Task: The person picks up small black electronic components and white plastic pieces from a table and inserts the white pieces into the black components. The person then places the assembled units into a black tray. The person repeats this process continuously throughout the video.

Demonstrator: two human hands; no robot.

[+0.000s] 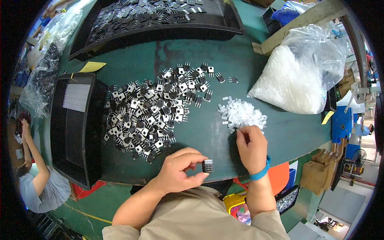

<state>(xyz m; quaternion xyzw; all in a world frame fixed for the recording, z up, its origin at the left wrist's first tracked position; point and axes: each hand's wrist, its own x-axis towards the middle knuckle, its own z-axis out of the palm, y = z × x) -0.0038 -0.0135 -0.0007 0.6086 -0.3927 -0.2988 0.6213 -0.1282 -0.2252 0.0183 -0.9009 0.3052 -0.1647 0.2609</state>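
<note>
While the left hand [179, 170] is pinching a black component stack [207, 166] above the bench [210, 136], the right hand [253, 145] is sitting curled at the translucent plastic pieces [243, 114], perhaps pinching, I cannot tell. Beyond, three-legged transistors [146, 114] are lying heaped. Good work is probably calling for a squared stack and separated pieces.

Heaped electronic components [150, 116], a green worktable [202, 134], black trays [75, 134] and a co-worker [47, 190] mark a factory workshop.
</note>
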